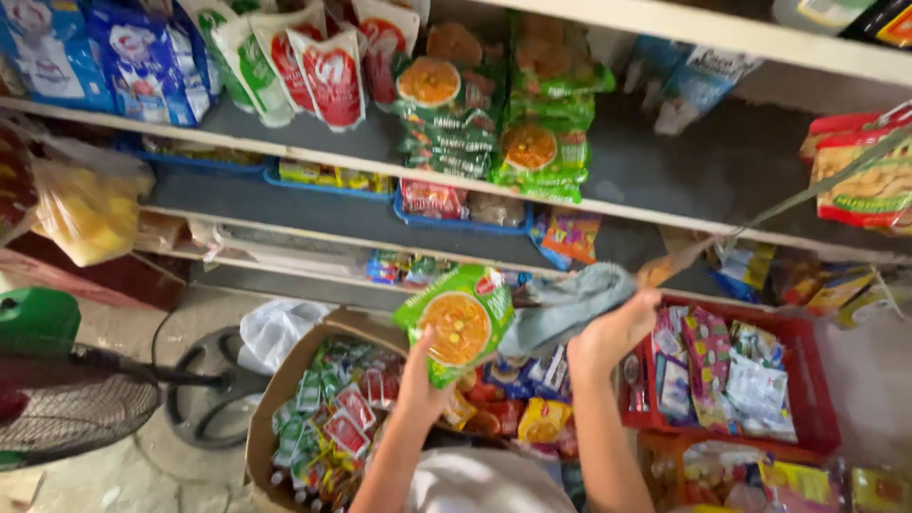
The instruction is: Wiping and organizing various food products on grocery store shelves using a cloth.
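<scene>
Green packet held up in my left hand, grip closed on lower edge, above cardboard box. Right hand grips grey cloth. Two stacks of matching green packets already on shelf; one in hand not yet shelved. Box full of small sachets, uncountable.

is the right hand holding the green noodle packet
No, the green noodle packet is in the left hand; the right hand holds a grey cloth.
</scene>
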